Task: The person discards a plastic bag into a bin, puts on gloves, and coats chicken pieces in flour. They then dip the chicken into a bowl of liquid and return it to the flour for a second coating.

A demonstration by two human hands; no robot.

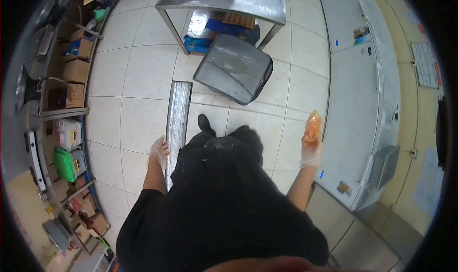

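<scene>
Out to the right, my right hand (311, 149), in a clear plastic glove, is closed round a clear bag of orange-pink food (313, 128), whose top points away from me. My left hand (160, 151) hangs at the left in a similar clear glove, its fingers slightly bent and apart, with nothing seen in it. It is beside the long metal floor grate (179, 109) and appears above the floor, not touching anything.
Ahead are a grey bin (234, 69) and a steel table (224, 4). Shelves with cardboard boxes (76, 71) and a green-lidded container (64, 164) line the left. White freezers (353, 109) run along the right, with a steel counter (365, 245) nearer me.
</scene>
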